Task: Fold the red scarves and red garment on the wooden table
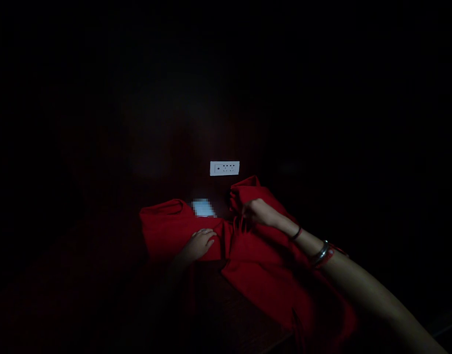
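- Our left hand (203, 243) rests open on rumpled red cloth (167, 233).
- Our right hand (262, 212) curls over the cloth; we cannot tell whether it grips.
- Beyond both hands: white rectangular socket panel (225, 168).

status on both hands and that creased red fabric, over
Left hand resting on creased red fabric. Right hand curled at its folds, grip unclear. White rectangular socket panel beyond; surroundings too dark to rule out obstacles.
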A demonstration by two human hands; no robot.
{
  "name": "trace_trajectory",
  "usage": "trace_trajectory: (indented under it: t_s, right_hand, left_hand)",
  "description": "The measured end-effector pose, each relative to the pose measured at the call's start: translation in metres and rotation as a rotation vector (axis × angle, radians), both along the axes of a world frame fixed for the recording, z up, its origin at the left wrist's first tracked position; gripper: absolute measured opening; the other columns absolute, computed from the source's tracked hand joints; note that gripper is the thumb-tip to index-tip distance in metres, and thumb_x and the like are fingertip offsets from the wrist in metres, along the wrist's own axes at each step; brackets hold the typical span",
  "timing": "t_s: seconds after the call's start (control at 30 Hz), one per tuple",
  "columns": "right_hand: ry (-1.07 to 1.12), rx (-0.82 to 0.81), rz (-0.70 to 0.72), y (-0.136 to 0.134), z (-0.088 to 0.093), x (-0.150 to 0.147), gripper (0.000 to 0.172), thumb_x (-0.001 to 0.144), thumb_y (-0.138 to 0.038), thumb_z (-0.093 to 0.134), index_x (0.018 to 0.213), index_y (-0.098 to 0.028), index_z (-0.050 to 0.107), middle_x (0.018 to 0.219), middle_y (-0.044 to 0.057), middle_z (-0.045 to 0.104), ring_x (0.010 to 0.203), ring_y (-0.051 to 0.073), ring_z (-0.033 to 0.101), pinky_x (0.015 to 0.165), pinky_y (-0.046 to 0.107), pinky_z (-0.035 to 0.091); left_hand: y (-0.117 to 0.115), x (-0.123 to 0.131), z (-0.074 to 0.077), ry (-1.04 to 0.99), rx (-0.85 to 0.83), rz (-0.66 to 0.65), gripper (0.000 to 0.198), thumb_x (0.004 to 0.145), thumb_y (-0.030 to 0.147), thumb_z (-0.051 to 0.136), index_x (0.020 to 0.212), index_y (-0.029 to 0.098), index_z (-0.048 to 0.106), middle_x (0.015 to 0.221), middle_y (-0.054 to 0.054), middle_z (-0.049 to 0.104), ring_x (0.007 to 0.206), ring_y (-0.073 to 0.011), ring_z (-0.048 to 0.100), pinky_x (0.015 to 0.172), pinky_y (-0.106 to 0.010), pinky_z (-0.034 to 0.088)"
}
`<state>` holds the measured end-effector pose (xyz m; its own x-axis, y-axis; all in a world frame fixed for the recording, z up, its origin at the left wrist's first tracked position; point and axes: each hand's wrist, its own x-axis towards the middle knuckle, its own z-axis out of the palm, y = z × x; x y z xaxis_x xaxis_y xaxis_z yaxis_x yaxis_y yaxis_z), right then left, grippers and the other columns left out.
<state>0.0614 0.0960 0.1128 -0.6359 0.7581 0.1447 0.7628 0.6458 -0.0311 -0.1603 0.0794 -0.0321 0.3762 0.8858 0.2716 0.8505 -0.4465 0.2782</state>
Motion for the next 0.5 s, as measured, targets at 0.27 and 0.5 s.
trace_trajectory:
  t_s: [0.27,0.5]
  right_hand:
    - [0.673,0.444,-0.667,0.04,0.119,0.08,0.036,0.083,-0.018,0.03,0.111,-0.004,0.048,0.104,0.018,0.055,0.092,0.016,0.052,0.072,0.024,0.04]
    - [-0.168,0.162,-0.522,0.032,0.07,0.05,0.026,0.077,-0.014,0.044,0.099,-0.01,0.057,0.104,0.018,0.054,0.088,0.023,0.055,0.071,0.03,0.042]
  left_hand:
    - [0.006,-0.006,-0.007,-0.053,0.027,-0.016,0.026,0.078,0.016,0.04,0.098,0.015,0.057,0.107,-0.009,0.058,0.101,-0.0184,0.051,0.09,-0.031,0.039]
    - [0.001,-0.006,0.005,0.015,0.004,0.05,0.019,0.078,0.016,0.04,0.089,0.013,0.056,0.096,-0.007,0.058,0.09,-0.0177,0.053,0.083,-0.028,0.041]
